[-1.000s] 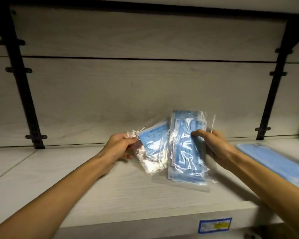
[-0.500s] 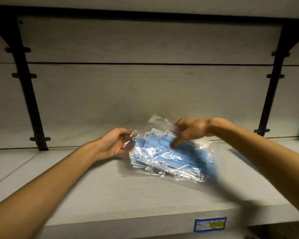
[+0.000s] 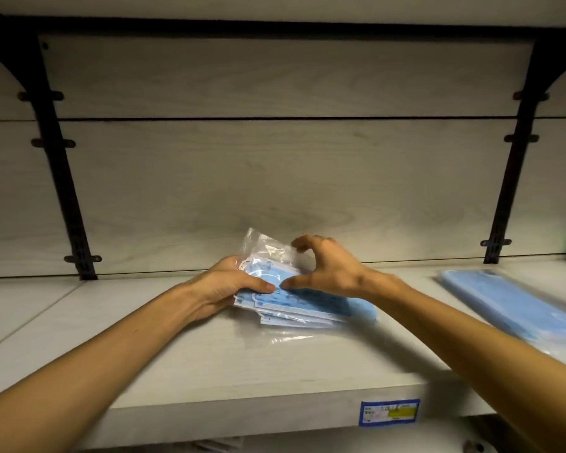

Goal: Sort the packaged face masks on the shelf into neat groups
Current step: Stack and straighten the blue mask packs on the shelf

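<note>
Fanned mask packets [image 3: 294, 308] toward the shelf [image 3: 177, 354] back edge: left hand [image 3: 223, 289] grips one end, right hand [image 3: 324, 269] pinches across (squaring them, likely).

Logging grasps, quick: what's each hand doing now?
Left hand: grips the mask packets at one end.
Right hand: pinches the same mask packets from above.

Dim warm light; glare on plastic wrap [image 3: 268, 246]; brackets [image 3: 62, 178] bow at edges; shelf [image 3: 209, 371] front edge blurred.
</note>
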A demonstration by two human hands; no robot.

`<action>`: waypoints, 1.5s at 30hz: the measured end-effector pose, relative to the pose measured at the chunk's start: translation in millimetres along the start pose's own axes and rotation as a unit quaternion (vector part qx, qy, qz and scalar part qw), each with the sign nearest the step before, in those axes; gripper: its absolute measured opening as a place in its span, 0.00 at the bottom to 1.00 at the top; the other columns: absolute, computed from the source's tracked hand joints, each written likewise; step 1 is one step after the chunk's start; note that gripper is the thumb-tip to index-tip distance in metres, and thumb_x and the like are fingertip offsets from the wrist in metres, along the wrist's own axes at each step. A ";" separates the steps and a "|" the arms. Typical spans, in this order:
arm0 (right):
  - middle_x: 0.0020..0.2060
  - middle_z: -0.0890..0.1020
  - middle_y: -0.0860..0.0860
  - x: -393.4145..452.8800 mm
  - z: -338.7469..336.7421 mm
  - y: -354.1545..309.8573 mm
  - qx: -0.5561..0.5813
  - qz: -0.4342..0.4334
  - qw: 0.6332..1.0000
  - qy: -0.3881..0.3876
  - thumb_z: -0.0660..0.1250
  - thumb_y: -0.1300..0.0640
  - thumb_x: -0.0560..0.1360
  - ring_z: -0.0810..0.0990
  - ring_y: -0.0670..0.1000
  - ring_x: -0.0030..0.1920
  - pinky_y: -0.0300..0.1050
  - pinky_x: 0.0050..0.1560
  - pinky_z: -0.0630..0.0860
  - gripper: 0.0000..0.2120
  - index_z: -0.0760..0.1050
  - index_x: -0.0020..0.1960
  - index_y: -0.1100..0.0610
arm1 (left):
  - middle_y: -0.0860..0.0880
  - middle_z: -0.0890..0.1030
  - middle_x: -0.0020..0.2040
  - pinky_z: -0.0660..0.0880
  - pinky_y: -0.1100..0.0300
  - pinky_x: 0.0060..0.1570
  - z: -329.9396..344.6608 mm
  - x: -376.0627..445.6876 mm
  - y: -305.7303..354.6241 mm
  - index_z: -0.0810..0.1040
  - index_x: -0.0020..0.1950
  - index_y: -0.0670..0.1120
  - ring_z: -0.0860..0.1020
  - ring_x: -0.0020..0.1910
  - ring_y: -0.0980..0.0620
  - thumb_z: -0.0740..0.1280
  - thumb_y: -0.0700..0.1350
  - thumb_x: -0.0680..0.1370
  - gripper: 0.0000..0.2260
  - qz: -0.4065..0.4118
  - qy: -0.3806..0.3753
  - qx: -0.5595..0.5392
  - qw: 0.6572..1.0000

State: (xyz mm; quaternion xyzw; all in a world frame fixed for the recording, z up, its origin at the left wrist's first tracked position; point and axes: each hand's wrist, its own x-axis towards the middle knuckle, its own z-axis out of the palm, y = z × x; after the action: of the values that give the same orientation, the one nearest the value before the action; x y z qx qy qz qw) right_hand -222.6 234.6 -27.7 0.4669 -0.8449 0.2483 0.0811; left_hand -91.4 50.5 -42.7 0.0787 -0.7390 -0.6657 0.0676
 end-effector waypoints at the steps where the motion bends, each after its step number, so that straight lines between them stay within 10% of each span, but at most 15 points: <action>1: 0.68 0.76 0.50 -3.9 2.8 3.1 0.054 0.024 0.998 0.021 0.77 0.34 0.65 0.75 0.52 0.65 0.47 0.66 0.73 0.44 0.69 0.73 0.54 | 0.37 0.85 0.56 0.82 0.48 0.56 4.8 1.2 -1.1 0.80 0.61 0.38 0.84 0.55 0.39 0.74 0.27 0.70 0.21 -0.002 0.042 0.003 0.999; 5: 0.71 0.73 0.56 -19.2 -8.3 28.7 0.248 0.180 0.924 0.229 0.73 0.34 0.69 0.74 0.53 0.62 0.49 0.64 0.72 0.43 0.65 0.75 0.57 | 0.35 0.85 0.55 0.81 0.42 0.58 9.4 4.9 7.1 0.80 0.59 0.36 0.84 0.54 0.35 0.74 0.27 0.70 0.19 0.056 0.156 -0.023 0.986; 10: 0.75 0.68 0.52 -33.7 -22.2 42.6 0.452 0.223 0.850 0.154 0.74 0.30 0.58 0.70 0.51 0.68 0.52 0.67 0.68 0.60 0.54 0.81 0.53 | 0.38 0.86 0.53 0.84 0.51 0.48 0.9 10.1 27.1 0.80 0.59 0.37 0.85 0.51 0.41 0.74 0.28 0.70 0.18 0.170 0.201 -0.094 0.960; 16: 0.53 0.84 0.50 -46.6 -4.1 36.5 0.419 0.186 0.880 0.120 0.78 0.56 0.67 0.83 0.43 0.49 0.35 0.43 0.78 0.29 0.73 0.65 0.58 | 0.41 0.85 0.56 0.80 0.43 0.58 10.9 1.0 -2.4 0.78 0.60 0.42 0.84 0.56 0.38 0.77 0.33 0.71 0.20 0.114 0.145 -0.073 0.980; 22: 0.46 0.87 0.53 -45.6 -10.1 19.4 0.412 0.133 0.886 0.165 0.70 0.68 0.72 0.86 0.50 0.47 0.37 0.43 0.81 0.08 0.82 0.51 0.63 | 0.41 0.83 0.60 0.79 0.47 0.62 21.0 0.1 13.9 0.74 0.68 0.41 0.82 0.61 0.42 0.77 0.31 0.70 0.28 0.179 0.118 -0.020 0.977; 33: 0.44 0.82 0.51 -53.2 -9.5 20.3 0.495 0.151 0.839 0.169 0.72 0.62 0.67 0.80 0.44 0.39 0.37 0.36 0.75 0.11 0.78 0.49 0.59 | 0.41 0.84 0.58 0.80 0.36 0.56 26.2 -7.2 -2.6 0.75 0.63 0.43 0.83 0.56 0.38 0.79 0.36 0.66 0.27 0.147 0.153 -0.080 0.974; 45: 0.54 0.81 0.58 -56.2 -4.4 21.9 0.518 0.170 0.822 0.162 0.72 0.59 0.68 0.82 0.57 0.50 0.46 0.40 0.78 0.19 0.75 0.57 0.61 | 0.46 0.86 0.55 0.83 0.48 0.53 32.7 -13.6 -15.1 0.75 0.62 0.46 0.85 0.54 0.44 0.79 0.41 0.66 0.27 0.146 0.103 -0.062 0.982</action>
State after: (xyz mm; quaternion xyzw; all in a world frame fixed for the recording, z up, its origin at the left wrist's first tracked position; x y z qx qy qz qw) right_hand -210.2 288.6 -52.1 0.2415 -0.6322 0.7318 -0.0806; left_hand -84.4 83.6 -61.1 0.0332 -0.6889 -0.6815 0.2445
